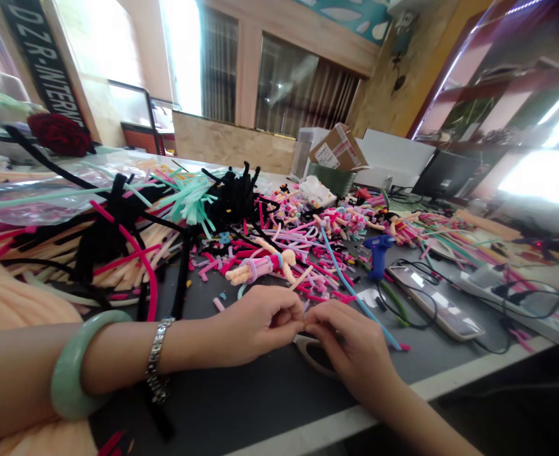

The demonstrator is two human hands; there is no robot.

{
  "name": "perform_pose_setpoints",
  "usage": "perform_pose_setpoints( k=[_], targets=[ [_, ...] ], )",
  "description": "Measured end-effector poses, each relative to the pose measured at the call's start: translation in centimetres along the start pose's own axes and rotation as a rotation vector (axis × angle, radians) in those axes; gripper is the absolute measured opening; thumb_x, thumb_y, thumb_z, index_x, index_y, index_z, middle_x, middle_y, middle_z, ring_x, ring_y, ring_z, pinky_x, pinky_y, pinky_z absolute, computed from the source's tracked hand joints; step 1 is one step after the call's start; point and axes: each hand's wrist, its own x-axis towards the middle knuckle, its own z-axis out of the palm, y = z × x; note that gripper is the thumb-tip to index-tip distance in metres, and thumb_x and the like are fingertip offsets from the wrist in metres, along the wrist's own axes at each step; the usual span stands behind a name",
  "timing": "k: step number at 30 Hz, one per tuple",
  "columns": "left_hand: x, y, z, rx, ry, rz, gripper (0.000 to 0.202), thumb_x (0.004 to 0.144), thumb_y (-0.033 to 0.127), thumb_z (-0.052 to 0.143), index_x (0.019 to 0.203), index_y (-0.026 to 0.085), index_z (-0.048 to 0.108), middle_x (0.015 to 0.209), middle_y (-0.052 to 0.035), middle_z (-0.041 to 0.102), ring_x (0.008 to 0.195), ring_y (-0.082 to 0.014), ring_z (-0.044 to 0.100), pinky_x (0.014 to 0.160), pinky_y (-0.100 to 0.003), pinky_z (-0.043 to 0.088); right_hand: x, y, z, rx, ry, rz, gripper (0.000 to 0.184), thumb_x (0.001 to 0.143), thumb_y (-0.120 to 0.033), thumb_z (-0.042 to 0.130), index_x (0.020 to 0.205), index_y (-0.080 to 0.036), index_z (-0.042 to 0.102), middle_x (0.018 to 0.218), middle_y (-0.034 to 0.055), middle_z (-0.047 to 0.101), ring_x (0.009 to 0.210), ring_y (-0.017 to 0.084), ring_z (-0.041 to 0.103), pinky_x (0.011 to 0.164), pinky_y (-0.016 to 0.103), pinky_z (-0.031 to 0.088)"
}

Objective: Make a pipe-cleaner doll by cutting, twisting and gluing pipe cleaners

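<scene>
While resting both forearms on the table (241, 405), holding left hand (260, 323) and right hand (355, 348) tip to tip. Pinching the fingers (292, 315) of both hands almost fully closed on something small at the meeting point; not making out the held item itself, with the fingertips covering it.

Noting a short peach pipe-cleaner piece (302, 278) just beyond the fingers, slanting up and away to the right, seeming to run into the pinch at its near end, equally near to either hand.

Noting pale scissors (307, 354) lying flat directly beneath the right-hand fingers, mostly covered by them.

Recording a peach pipe-cleaner figure (260, 266) beyond the left-hand fingers, lying lengthwise left to right, near but apart. Recording a long blue pipe cleaner (343, 278) running from well beyond the fingers down past the outer side of the right hand. Recording a blue glue gun (378, 253) and a phone (431, 301) further off to the right of the fingers.

Checking containers: finding a green bin (331, 179) well beyond the fingers, carrying a cardboard box (339, 147) tilted on top; not seeing inside either.
</scene>
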Motion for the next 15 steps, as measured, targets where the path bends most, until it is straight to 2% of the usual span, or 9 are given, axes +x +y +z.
perform_pose_setpoints(
  k=[8, 15],
  targets=[
    [0.09, 0.01, 0.12, 0.011, 0.018, 0.061, 0.014, 0.083, 0.017, 0.052, 0.069, 0.014, 0.051, 0.058, 0.0063, 0.04, 0.053, -0.0062, 0.034, 0.05, -0.018, 0.027, -0.4, -0.1, 0.04, -0.053, -0.03, -0.052, 0.014, 0.086, -0.007, 0.045, 0.084, -0.018, 0.052, 0.075, 0.0022, 0.056, 0.068, 0.015, 0.052, 0.061, 0.025, 0.038],
    [0.21, 0.2, 0.13, -0.023, 0.013, -0.02, 0.017, 0.084, 0.026, 0.053, 0.072, 0.014, 0.056, 0.056, 0.0062, 0.041, 0.052, -0.0063, 0.036, 0.049, -0.018, 0.028, -0.3, -0.17, 0.11, -0.063, -0.037, 0.003, 0.011, 0.086, -0.01, 0.044, 0.081, -0.018, 0.05, 0.073, 0.0014, 0.052, 0.065, 0.014, 0.048, 0.058, 0.025, 0.034]
  ],
)
